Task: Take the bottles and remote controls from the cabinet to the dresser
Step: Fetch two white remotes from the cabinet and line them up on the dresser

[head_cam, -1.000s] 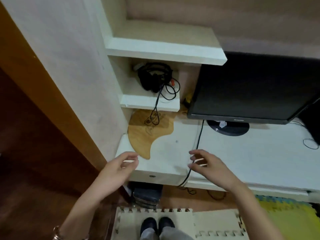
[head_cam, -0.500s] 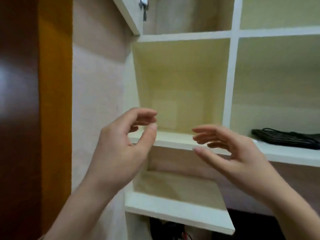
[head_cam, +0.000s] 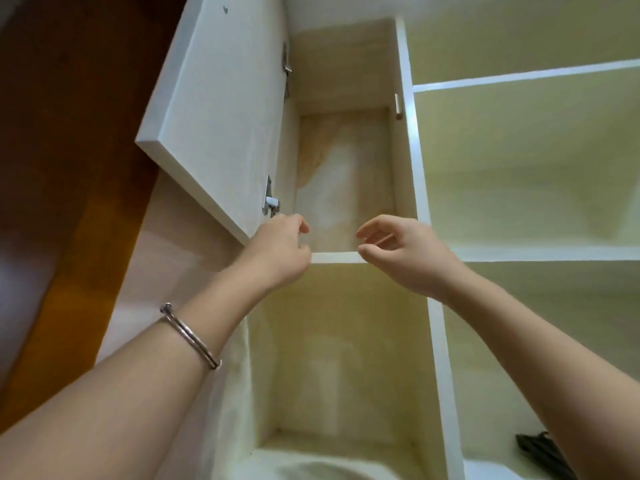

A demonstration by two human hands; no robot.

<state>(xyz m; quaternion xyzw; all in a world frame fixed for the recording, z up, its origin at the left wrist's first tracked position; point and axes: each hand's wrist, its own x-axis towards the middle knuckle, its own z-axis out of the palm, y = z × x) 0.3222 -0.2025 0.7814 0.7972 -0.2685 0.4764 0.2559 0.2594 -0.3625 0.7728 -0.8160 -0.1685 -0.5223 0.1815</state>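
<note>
The cream-white wooden cabinet [head_cam: 403,133] is overhead, its white panel door [head_cam: 221,116] swung open to the left. The left hand [head_cam: 280,252], fingers loosely curled, and the right hand [head_cam: 408,258], fingers relaxed and parted, hover at the upper compartment's shelf edge [head_cam: 334,257], holding nothing.

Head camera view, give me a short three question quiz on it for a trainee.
1. True or false: the cabinet door is shut.
2. The right hand holds: A a bottle, B a remote control, C nothing.
3. Fill in: the bracelet is on the ____ wrist.
Key: 1 false; 2 C; 3 left.
</note>
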